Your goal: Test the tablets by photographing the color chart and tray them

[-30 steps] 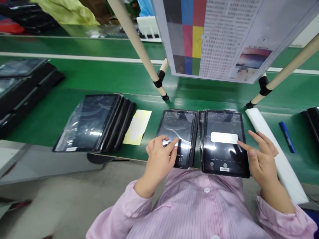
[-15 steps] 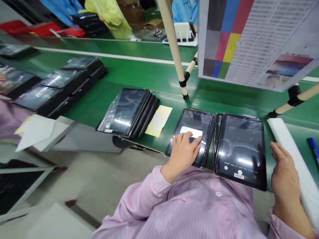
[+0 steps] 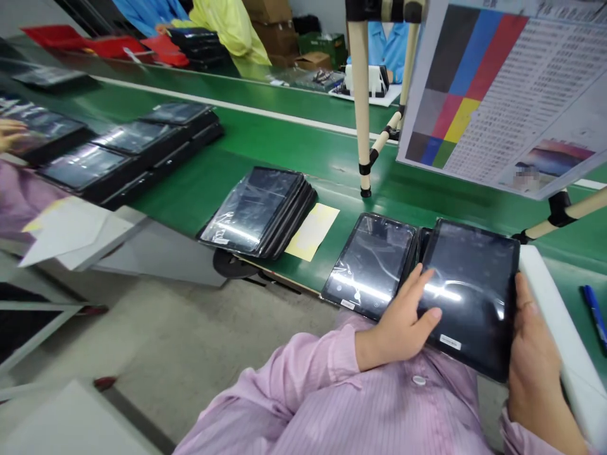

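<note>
Both hands on dark tablet [image 3: 469, 284], near end lifted off green bench [image 3: 265, 145] edge, long axis running away from wearer; left hand [image 3: 403, 322] clasps left edge, right hand [image 3: 533, 354] grips right edge; white sticker near end, text unreadable; second tablet [image 3: 372, 262] just left, foam strip [image 3: 554, 316] tight right

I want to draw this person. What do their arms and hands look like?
Both arms are in long, loose sleeves of pale pink cloth with thin stripes. The left sleeve ends at the wrist. Only the cuff of the right sleeve shows. The left hand and right hand are bare: no gloves, rings or watch.
</note>
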Demonstrator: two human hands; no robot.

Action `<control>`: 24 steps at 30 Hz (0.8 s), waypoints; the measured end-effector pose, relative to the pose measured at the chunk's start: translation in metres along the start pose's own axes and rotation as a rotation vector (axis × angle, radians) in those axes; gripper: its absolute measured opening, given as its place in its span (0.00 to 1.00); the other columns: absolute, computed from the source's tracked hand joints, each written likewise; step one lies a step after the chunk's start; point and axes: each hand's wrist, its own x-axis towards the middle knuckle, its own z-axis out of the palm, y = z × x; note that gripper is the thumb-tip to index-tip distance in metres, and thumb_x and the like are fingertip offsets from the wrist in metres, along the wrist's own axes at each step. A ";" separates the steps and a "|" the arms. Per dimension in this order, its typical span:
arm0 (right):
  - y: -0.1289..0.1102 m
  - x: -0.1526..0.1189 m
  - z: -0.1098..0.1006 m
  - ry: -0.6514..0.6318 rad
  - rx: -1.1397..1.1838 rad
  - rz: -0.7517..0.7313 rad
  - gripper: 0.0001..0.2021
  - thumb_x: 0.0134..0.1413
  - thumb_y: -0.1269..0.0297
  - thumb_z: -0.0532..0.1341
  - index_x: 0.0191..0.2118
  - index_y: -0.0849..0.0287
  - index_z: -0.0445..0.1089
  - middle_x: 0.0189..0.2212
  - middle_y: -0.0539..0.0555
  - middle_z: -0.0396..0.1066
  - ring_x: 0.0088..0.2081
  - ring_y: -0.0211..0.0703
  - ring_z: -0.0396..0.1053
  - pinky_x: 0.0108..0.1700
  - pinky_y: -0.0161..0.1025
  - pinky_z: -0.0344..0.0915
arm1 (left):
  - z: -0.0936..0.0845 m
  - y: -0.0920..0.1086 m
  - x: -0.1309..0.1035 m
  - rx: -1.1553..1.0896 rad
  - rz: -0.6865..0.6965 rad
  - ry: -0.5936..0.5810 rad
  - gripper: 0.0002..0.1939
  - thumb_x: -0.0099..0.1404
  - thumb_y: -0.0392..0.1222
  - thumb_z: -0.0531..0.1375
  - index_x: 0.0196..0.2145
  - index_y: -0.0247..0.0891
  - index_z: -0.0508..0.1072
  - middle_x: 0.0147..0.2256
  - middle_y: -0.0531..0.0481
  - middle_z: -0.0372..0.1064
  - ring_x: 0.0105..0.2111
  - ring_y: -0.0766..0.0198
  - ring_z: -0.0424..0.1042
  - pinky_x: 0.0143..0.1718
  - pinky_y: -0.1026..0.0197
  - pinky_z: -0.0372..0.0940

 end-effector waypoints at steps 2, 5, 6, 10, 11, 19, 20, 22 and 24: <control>-0.022 -0.017 0.019 -0.041 0.088 0.035 0.38 0.68 0.36 0.51 0.73 0.53 0.59 0.74 0.50 0.53 0.76 0.49 0.48 0.79 0.47 0.39 | -0.026 0.004 -0.013 -0.022 0.036 0.109 0.34 0.75 0.52 0.58 0.74 0.43 0.56 0.76 0.40 0.46 0.76 0.51 0.46 0.76 0.40 0.43; -0.040 -0.037 0.063 -0.240 0.207 0.041 0.39 0.68 0.35 0.51 0.76 0.49 0.51 0.75 0.49 0.48 0.77 0.52 0.45 0.79 0.56 0.39 | -0.072 0.004 -0.032 -0.063 0.013 0.269 0.30 0.74 0.52 0.60 0.70 0.45 0.63 0.73 0.43 0.55 0.74 0.51 0.53 0.76 0.43 0.46; -0.041 -0.040 0.080 -0.307 0.256 0.036 0.39 0.68 0.35 0.51 0.77 0.47 0.48 0.76 0.48 0.46 0.77 0.51 0.43 0.79 0.57 0.38 | -0.087 0.001 -0.035 -0.080 -0.015 0.307 0.30 0.73 0.52 0.61 0.69 0.45 0.64 0.73 0.43 0.57 0.74 0.51 0.55 0.76 0.43 0.48; -0.032 -0.042 0.134 -0.451 0.376 0.087 0.43 0.66 0.32 0.51 0.78 0.47 0.44 0.77 0.45 0.37 0.78 0.44 0.33 0.79 0.53 0.29 | -0.138 -0.028 -0.029 -0.104 -0.142 0.386 0.37 0.66 0.60 0.67 0.66 0.40 0.69 0.70 0.38 0.61 0.72 0.47 0.58 0.75 0.44 0.52; -0.029 -0.043 0.141 -0.464 0.371 0.136 0.46 0.64 0.30 0.52 0.78 0.49 0.44 0.78 0.45 0.35 0.79 0.44 0.32 0.79 0.52 0.29 | -0.148 -0.038 -0.023 -0.094 -0.173 0.395 0.40 0.64 0.63 0.68 0.65 0.39 0.70 0.70 0.37 0.61 0.72 0.46 0.58 0.75 0.45 0.51; -0.001 -0.075 0.150 -0.467 0.288 0.323 0.57 0.55 0.25 0.56 0.77 0.62 0.46 0.77 0.57 0.37 0.78 0.53 0.35 0.79 0.55 0.33 | -0.174 -0.085 0.012 -0.238 -0.381 0.347 0.45 0.56 0.70 0.70 0.63 0.41 0.74 0.71 0.41 0.60 0.73 0.44 0.56 0.75 0.45 0.48; 0.001 -0.074 0.155 -0.454 0.282 0.304 0.56 0.56 0.26 0.56 0.77 0.62 0.47 0.77 0.58 0.38 0.78 0.53 0.35 0.79 0.56 0.33 | -0.172 -0.084 0.014 -0.270 -0.389 0.352 0.43 0.56 0.68 0.71 0.63 0.42 0.74 0.70 0.42 0.61 0.72 0.45 0.57 0.75 0.45 0.49; 0.002 -0.068 0.165 -0.434 0.279 0.267 0.52 0.58 0.30 0.56 0.77 0.60 0.46 0.77 0.56 0.39 0.78 0.53 0.37 0.79 0.56 0.35 | -0.167 -0.080 0.017 -0.353 -0.416 0.364 0.42 0.56 0.63 0.72 0.64 0.43 0.74 0.68 0.43 0.65 0.69 0.44 0.63 0.71 0.46 0.57; -0.001 -0.060 0.173 -0.440 0.289 0.248 0.50 0.60 0.32 0.55 0.77 0.59 0.45 0.76 0.57 0.43 0.78 0.53 0.41 0.79 0.56 0.38 | -0.163 -0.073 0.018 -0.414 -0.452 0.381 0.40 0.59 0.58 0.71 0.65 0.44 0.72 0.65 0.44 0.69 0.65 0.45 0.69 0.66 0.47 0.65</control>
